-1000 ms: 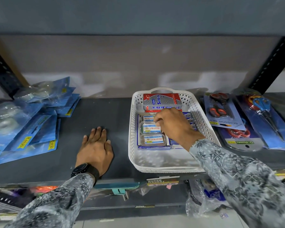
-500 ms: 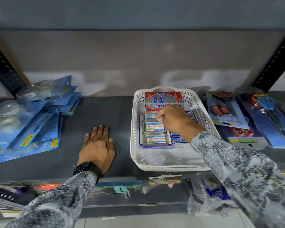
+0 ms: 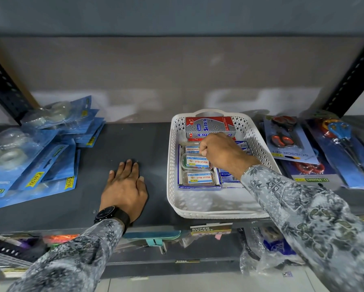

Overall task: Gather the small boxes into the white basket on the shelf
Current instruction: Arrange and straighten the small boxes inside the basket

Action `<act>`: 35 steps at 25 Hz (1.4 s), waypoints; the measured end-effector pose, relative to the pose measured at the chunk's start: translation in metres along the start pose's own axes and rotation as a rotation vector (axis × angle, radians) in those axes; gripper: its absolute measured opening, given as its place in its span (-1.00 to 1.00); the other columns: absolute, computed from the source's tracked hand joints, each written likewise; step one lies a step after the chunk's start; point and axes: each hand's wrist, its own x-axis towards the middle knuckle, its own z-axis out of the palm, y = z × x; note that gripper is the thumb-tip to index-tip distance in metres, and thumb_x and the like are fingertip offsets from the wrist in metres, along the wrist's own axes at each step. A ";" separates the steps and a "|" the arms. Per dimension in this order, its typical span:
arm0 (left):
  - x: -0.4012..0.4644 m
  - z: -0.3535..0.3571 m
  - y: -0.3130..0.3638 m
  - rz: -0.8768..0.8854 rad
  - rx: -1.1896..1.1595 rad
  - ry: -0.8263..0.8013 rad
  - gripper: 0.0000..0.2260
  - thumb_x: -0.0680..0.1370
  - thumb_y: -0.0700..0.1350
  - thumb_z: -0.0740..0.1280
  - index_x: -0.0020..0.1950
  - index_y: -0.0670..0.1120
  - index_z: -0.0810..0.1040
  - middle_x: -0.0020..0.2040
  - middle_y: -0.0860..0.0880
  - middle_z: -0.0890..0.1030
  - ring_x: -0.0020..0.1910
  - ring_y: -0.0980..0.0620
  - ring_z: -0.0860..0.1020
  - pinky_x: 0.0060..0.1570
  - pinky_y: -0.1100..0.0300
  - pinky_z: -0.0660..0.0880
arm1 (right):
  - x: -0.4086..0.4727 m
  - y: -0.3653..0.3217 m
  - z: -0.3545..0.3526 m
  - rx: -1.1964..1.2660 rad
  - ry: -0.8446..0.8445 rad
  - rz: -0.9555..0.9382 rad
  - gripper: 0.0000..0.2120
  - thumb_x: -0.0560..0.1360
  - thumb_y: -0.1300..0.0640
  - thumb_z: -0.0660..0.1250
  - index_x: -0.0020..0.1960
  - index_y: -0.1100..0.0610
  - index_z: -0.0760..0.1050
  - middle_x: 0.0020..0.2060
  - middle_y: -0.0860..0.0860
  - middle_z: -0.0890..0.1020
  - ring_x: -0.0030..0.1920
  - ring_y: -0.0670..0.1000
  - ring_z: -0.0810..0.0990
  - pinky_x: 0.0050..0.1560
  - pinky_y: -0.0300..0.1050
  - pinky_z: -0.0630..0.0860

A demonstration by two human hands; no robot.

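Three clip boxes (image 3: 197, 165) fill the white basket (image 3: 210, 209); right hand (image 3: 219, 152), curled, grasp unclear, could topple them; left hand (image 3: 124, 186) flat.

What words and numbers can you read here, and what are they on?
"Softek": red and grey cardboard box in the white basket.
"Maruti Mart": small clear plastic boxes.
"SCISSOR SET": blue card scissor pack.
"D. Homes": scissor pack card.
"69.00": yellow tag on blue tape packs.
"SUPER MARKET": shelf-edge label.
Smaller print is too blurred.

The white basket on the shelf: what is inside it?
Inside the white basket: a red-grey box, three clear clip boxes on blue packs. The right hand hides the rest.
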 end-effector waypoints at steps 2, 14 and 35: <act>0.000 -0.001 0.000 0.002 -0.003 0.002 -0.43 0.56 0.04 -0.08 0.56 -0.09 0.19 0.60 -0.05 0.16 0.58 -0.03 0.08 0.56 0.00 -0.02 | -0.003 0.001 -0.001 -0.023 0.063 -0.042 -0.87 0.51 0.25 0.44 0.00 0.07 0.69 0.03 0.11 0.68 0.04 0.14 0.66 0.11 0.05 0.61; -0.001 0.000 0.000 0.003 -0.002 -0.007 -0.48 0.61 0.01 -0.03 0.56 -0.09 0.17 0.60 -0.04 0.14 0.59 -0.02 0.05 0.56 0.00 -0.03 | -0.015 0.000 0.004 -0.023 -0.037 -0.292 -0.75 0.50 0.02 0.46 0.17 0.00 0.68 0.06 -0.06 0.65 0.10 0.01 0.59 0.11 -0.06 0.52; 0.000 0.002 -0.002 0.029 0.059 -0.004 -0.38 0.54 0.08 -0.14 0.53 -0.13 0.24 0.58 -0.10 0.20 0.57 -0.10 0.13 0.54 -0.04 0.04 | -0.062 0.078 -0.038 -0.180 0.108 -0.038 -0.73 0.44 0.15 0.47 0.14 0.01 0.70 0.12 0.06 0.71 0.08 0.13 0.65 0.15 -0.02 0.58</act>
